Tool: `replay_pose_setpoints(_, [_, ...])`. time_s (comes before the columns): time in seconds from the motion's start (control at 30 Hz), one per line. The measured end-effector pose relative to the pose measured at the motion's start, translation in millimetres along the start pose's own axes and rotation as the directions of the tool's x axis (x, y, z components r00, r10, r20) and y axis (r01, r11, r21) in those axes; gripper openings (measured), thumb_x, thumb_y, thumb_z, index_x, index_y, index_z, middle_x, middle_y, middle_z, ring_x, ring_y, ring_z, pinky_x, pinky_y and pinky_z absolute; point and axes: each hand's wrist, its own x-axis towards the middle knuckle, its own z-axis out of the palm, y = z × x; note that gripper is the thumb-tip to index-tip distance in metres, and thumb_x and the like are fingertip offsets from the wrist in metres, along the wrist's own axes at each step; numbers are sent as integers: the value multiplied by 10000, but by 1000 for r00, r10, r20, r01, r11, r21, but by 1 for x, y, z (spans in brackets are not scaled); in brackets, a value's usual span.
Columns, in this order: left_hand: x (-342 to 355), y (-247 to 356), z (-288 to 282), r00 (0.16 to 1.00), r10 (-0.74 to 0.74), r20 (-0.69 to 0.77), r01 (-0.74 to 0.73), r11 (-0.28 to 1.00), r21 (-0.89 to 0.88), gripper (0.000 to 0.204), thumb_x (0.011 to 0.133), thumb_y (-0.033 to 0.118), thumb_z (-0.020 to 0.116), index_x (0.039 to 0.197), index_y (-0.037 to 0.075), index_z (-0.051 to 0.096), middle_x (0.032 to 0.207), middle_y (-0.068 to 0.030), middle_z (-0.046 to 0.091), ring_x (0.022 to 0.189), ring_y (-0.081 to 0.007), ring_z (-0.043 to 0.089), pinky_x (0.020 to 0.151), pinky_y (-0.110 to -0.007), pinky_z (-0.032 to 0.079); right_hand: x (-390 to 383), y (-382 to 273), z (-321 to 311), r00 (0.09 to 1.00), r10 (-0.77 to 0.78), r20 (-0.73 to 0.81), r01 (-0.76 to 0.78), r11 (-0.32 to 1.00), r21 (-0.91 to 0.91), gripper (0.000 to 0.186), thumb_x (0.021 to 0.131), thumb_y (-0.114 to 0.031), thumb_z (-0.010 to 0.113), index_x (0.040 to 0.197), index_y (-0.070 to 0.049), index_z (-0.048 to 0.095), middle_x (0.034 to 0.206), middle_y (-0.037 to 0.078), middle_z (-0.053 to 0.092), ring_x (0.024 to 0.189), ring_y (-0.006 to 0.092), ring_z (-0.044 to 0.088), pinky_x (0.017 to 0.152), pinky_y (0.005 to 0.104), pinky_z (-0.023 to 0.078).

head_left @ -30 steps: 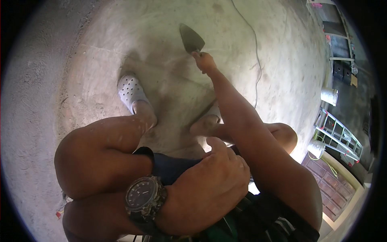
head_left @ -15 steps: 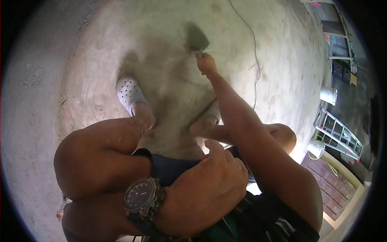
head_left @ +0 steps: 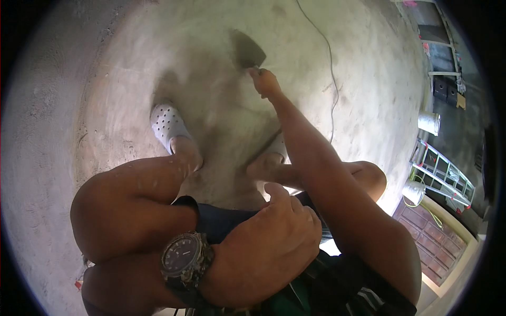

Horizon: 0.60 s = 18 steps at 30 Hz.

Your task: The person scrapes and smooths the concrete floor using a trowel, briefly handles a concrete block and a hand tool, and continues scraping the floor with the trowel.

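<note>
My right hand grips a dark trowel by its handle, out ahead of me over the pale concrete floor. The blade is blurred. My left hand lies curled in my lap, a wristwatch on its wrist. Its fingertips and whatever they may hold are hidden. My left foot, in a white perforated clog, is planted below and left of the trowel. My right foot is partly hidden behind my right forearm.
A grey cable runs along the floor to my right. Farther right are white buckets, an aluminium ladder, dark boxes, a metal frame and a panelled brown door. A rougher strip borders the left.
The trowel and my right hand moved a little right half a second ago and are now back leftward, the blade smeared by motion. My left hand stays in my lap.
</note>
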Motion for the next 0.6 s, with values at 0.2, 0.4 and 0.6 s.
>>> replay_pose_setpoints(0.2, [6,0,-20,1000,11,4,-11,999,40,201,873,222,628,843,23,636,705,-100,651,725,-229,663,668,-339,453,-21,57,-26,933,347,-96,-274,857,436,590,1047,-545,502,992,17,672,745,118,611,562,257,584,544,417,542])
replay_pose_setpoints(0.4, [0,11,-3,1000,-12,8,11,995,99,162,848,217,637,816,58,621,676,-52,615,682,-191,619,666,-332,437,-80,58,-30,919,372,128,-387,914,125,559,1033,-503,533,1017,32,696,766,129,646,621,259,639,571,441,534])
replay_pose_setpoints(0.6, [2,19,-7,1000,3,21,-4,999,32,192,874,231,609,862,47,663,726,-62,638,729,-206,639,730,-398,466,-132,51,-17,984,-33,-175,-15,964,-264,432,979,-378,615,1162,5,694,1026,264,728,989,427,705,861,485,542])
